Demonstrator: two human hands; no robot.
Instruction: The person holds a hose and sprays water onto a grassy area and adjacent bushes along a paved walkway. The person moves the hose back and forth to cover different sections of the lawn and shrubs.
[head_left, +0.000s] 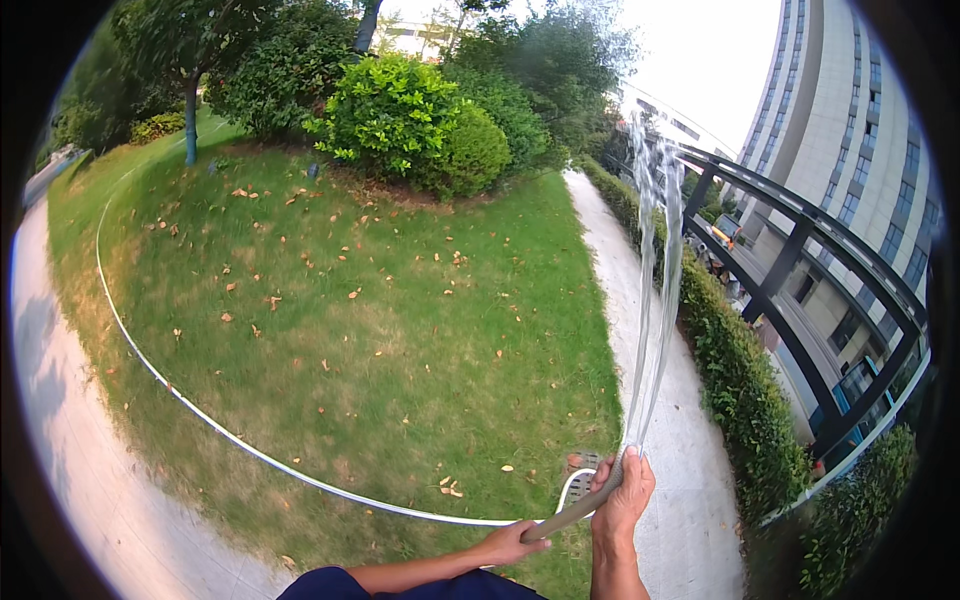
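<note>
A garden hose (574, 511) runs between my two hands, its mouth tilted up and away from me. My right hand (628, 484) grips it just below the mouth, with the thumb up at the opening. Lower down, my left hand (516, 543) is closed around the hose near my body. Two streams of water (651, 315) shoot up from the mouth above the pale path. Behind the hands, a white length of hose (315, 484) curves across the lawn to the far left; whether it joins the held part is hidden.
Fallen leaves dot the lawn (390, 300). A drain grate (580, 487) lies beside my right hand. Shrubs (397, 112) and a tree (191, 120) stand ahead. A paved path (675, 420), a hedge (720, 360) and a dark metal frame (780, 262) run along the right.
</note>
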